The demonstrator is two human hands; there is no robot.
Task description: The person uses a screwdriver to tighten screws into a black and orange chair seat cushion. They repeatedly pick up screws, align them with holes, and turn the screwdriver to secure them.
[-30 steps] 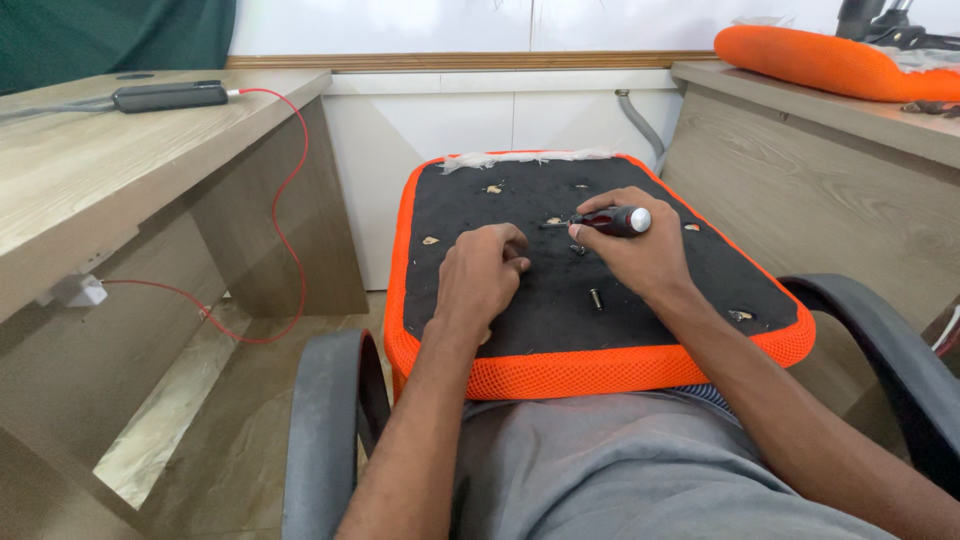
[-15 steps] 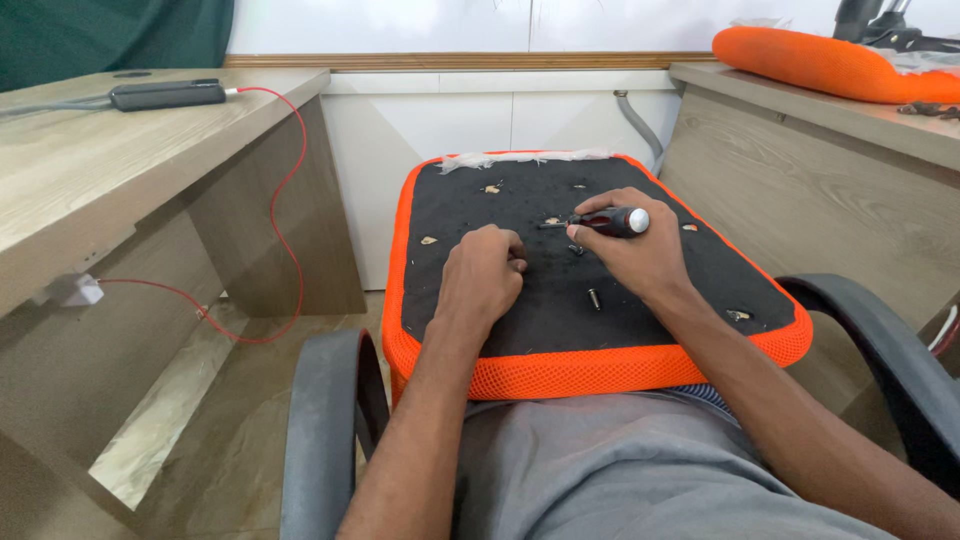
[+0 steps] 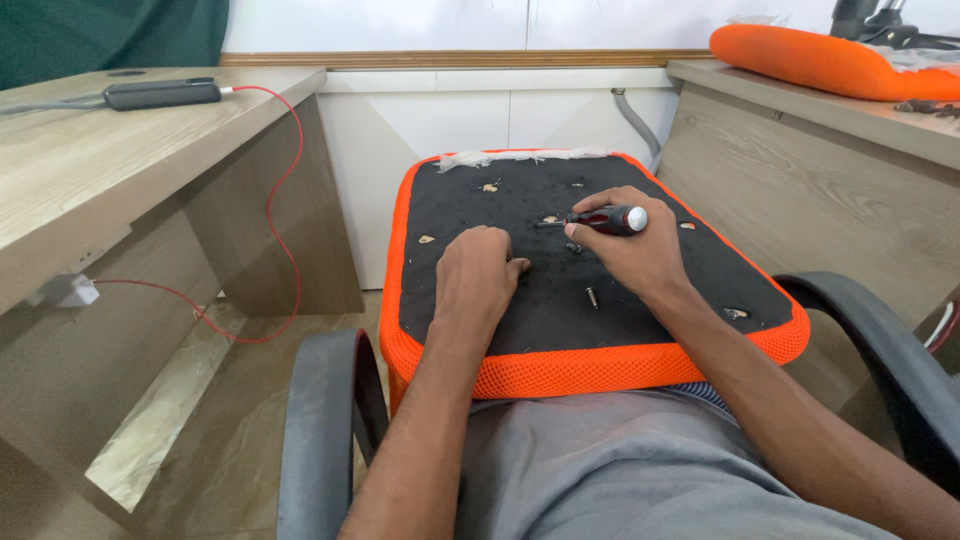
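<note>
An upturned chair seat, black underneath with an orange mesh edge, rests on my lap. My right hand grips a screwdriver with a dark red and black handle, lying almost flat, tip pointing left over the black panel. My left hand rests fisted on the panel just left of it; whether it holds anything is hidden. A loose screw stands on the panel near my right wrist, and another small screw lies under the screwdriver.
A wooden desk on the left carries a dark power strip with a red cable hanging down. Another desk on the right holds an orange cushion. Black armrests flank my legs.
</note>
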